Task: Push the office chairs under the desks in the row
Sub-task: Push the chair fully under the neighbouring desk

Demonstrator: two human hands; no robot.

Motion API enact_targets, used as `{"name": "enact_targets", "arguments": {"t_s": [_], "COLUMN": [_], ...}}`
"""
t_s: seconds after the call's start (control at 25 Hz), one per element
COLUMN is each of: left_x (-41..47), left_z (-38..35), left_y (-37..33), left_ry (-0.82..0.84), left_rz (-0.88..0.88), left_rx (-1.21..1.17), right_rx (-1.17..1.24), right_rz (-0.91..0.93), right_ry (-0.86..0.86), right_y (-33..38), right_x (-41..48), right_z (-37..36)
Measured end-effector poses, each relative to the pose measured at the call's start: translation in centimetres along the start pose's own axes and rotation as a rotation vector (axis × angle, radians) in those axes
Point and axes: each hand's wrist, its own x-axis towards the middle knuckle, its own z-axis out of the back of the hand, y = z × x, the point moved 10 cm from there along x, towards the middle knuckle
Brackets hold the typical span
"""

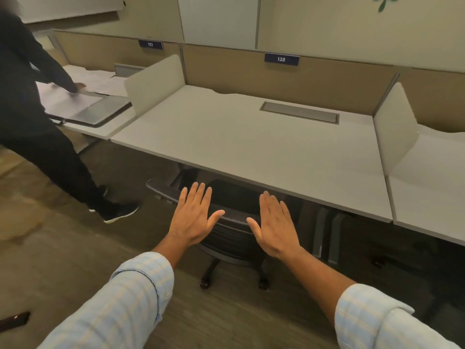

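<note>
A black mesh office chair (232,234) stands at the front edge of the white desk (251,142) labelled 138, its seat tucked under the desktop and its backrest sticking out toward me. My left hand (195,214) is flat and open over the left part of the backrest. My right hand (275,225) is flat and open over the right part. Both palms face the chair with fingers spread; whether they touch it I cannot tell. The chair's wheeled base (234,279) shows below on the carpet.
Another person in dark clothes (37,127) leans over the neighbouring desk 137 (100,122) at the left, one shoe (120,212) near the chair. Low dividers (156,84) separate the desks. A grey cable hatch (299,112) sits in the desktop. A dark object (15,319) lies on the floor.
</note>
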Motion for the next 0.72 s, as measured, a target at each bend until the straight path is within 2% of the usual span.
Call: {"name": "enact_targets", "arguments": {"t_s": [0.28,0.44,0.56,0.72], "left_x": [2.5,3.7,5.6,8.4], "left_z": [-0.8,-2.0,-3.9,-4.6], "left_y": [6.3,10.3,13.7,14.0], "left_ry": [0.037,0.12,0.215,0.176], "left_rz": [-0.006,-0.011,-0.02,-0.202], "left_rx": [0.024,0.031,0.003,-0.031], "right_rx": [-0.009,-0.027,-0.018,-0.033], "right_rz": [0.062,0.129,0.101,0.059], "right_ry": [0.059,0.11,0.189,0.271], "right_y": [4.9,7.6,7.8,7.6], "right_x": [3.9,6.4,7.4,7.0], "right_z": [-1.4,-2.4,-3.3,-4.2]}}
